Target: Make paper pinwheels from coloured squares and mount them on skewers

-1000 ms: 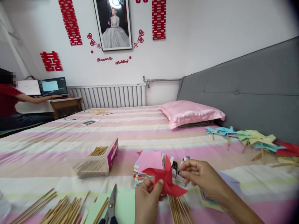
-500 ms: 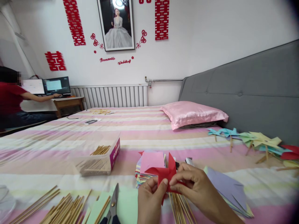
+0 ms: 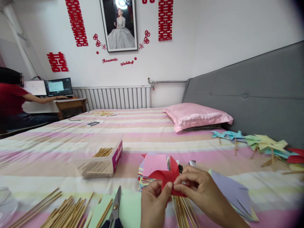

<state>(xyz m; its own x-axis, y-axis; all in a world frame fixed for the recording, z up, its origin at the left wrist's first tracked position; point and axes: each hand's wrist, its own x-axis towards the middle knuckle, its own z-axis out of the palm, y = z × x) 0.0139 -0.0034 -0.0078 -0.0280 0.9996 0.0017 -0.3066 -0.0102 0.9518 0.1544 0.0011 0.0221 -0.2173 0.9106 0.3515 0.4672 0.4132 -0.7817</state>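
Observation:
A red paper pinwheel [image 3: 167, 175] is held up between both hands, its blades folded in toward the middle. My left hand [image 3: 154, 198] grips its lower left side, thumb pressed near the centre. At that centre the thumb and forefinger of my right hand [image 3: 197, 185] are pinched together; whether a small pin sits between them is too small to tell. Directly below the pinwheel lies a bundle of thin wooden sticks [image 3: 181, 212]. Behind it is a stack of coloured paper squares [image 3: 158, 163], pink on top. Right of my right hand lie cut lilac paper sheets [image 3: 231, 190].
Dark-handled scissors [image 3: 115, 205] rest on green paper [image 3: 130, 205]. More sticks [image 3: 65, 212] lie at the front left, behind them a clear box of sticks [image 3: 101, 167]. Finished pinwheels [image 3: 266, 142] lie along the headboard, near a pink pillow [image 3: 199, 115]. A person [image 3: 14, 98] sits at a desk.
Almost nothing differs. Both hands and the pinwheel have shifted very slightly to the right in the view, along with the whole scene. The grip looks the same.

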